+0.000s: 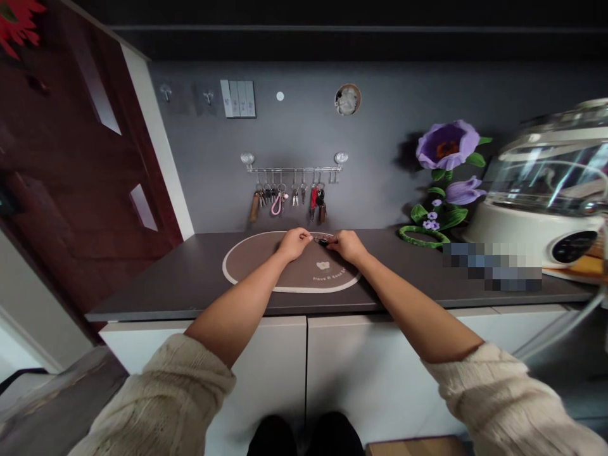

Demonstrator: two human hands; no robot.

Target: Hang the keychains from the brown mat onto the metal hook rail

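Both my hands rest over the far part of a brown oval mat (251,269) on a dark countertop (190,278). My left hand (294,242) is closed in a pinch on one end of a small dark key or fob (323,241). My right hand (348,245) is closed on its other end. The two hands nearly touch. On the wall just behind them hangs a metal key rail (293,170) with several keys and key rings (289,201) on hooks.
A purple artificial flower (446,147) with a green ring base stands at the back right. A white appliance with a glass lid (546,196) fills the right end. A dark red door (71,158) is on the left. White cabinet doors (332,367) lie below the counter.
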